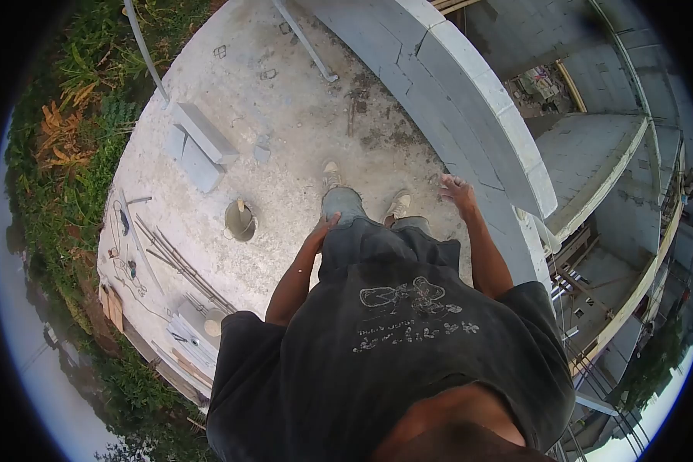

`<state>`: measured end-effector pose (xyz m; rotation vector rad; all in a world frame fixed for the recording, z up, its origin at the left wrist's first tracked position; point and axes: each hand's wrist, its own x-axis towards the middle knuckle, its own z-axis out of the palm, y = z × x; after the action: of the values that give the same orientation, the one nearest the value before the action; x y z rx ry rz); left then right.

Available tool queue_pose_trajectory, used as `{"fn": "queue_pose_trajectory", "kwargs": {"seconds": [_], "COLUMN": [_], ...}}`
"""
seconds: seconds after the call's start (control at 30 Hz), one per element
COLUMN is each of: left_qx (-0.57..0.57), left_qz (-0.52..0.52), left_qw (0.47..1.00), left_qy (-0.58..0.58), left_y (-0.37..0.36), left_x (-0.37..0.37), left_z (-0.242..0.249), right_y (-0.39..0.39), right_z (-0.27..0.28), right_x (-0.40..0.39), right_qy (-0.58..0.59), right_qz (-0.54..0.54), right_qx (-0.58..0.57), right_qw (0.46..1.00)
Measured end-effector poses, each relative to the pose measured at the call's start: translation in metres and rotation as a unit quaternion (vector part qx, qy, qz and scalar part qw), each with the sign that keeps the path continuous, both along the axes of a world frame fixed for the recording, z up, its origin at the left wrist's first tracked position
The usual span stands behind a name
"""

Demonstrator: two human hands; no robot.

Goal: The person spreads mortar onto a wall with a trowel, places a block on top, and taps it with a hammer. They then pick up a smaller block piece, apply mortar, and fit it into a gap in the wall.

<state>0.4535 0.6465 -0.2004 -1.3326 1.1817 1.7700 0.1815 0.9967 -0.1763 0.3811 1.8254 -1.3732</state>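
My left hand (329,222) hangs against my thigh, beside the hem of my dark shirt (377,308); its fingers are mostly hidden, so its grip cannot be made out. On the other side, my right hand (458,189) is held out near the curved block wall (470,154), fingers loosely bent and apart, with nothing visible in it. Both of my shoes (332,175) stand on the dusty concrete floor (285,154).
A bucket (241,221) with something inside stands left of my feet. Beyond it are grey blocks (205,133). Long rods (179,266), cords and boards lie near the slab's left edge, with plants (69,146) below. Lower rooms show beyond the wall.
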Motion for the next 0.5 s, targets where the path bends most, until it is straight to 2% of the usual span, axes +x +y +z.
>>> {"fn": "queue_pose_trajectory", "kwargs": {"seconds": [0.03, 0.07, 0.13, 0.17, 0.23, 0.27, 0.3, 0.37, 0.4, 0.43, 0.5], "left_qx": [0.003, -0.012, -0.043, -0.098, -0.206, -0.206, -0.204, -0.184, -0.176, -0.175, -0.161], "left_qz": [0.03, 0.034, 0.041, -0.021, -0.144, -0.149, -0.146, -0.128, -0.172, -0.213, -0.225], "left_qw": [1.0, 0.999, 0.998, 0.995, 0.968, 0.966, 0.966, 0.974, 0.965, 0.952, 0.932], "left_qy": [-0.009, 0.008, 0.033, 0.015, -0.013, -0.035, -0.057, -0.036, -0.091, -0.131, -0.235], "left_y": [-0.007, -0.016, -0.036, -0.047, -0.076, -0.09, -0.1, -0.101, -0.093, -0.091, -0.092], "left_x": [0.008, 0.02, 0.052, 0.073, 0.102, 0.094, 0.081, 0.111, 0.117, 0.094, 0.064], "left_z": [0.019, 0.018, 0.008, -0.007, -0.049, -0.028, -0.007, -0.043, -0.039, -0.036, -0.046], "right_y": [-0.027, -0.051, -0.093, -0.113, -0.136, -0.148, -0.173, -0.238, -0.277, -0.298, -0.32], "right_z": [-0.001, -0.006, -0.036, -0.06, -0.16, -0.199, -0.211, -0.218, -0.212, -0.254, -0.346], "right_x": [0.001, 0.0, 0.004, 0.015, 0.039, 0.043, 0.042, 0.045, 0.032, 0.02, -0.006], "right_qy": [-0.003, -0.009, -0.005, -0.008, 0.207, 0.308, 0.264, 0.17, 0.091, 0.02, -0.114], "right_qz": [0.03, 0.059, 0.197, 0.263, 0.41, 0.478, 0.459, 0.423, 0.417, 0.382, 0.308], "right_qx": [0.012, 0.024, 0.067, 0.087, 0.08, 0.076, 0.14, 0.271, 0.283, 0.257, 0.207], "right_qw": [0.999, 0.998, 0.978, 0.961, 0.885, 0.82, 0.837, 0.848, 0.859, 0.887, 0.921]}}
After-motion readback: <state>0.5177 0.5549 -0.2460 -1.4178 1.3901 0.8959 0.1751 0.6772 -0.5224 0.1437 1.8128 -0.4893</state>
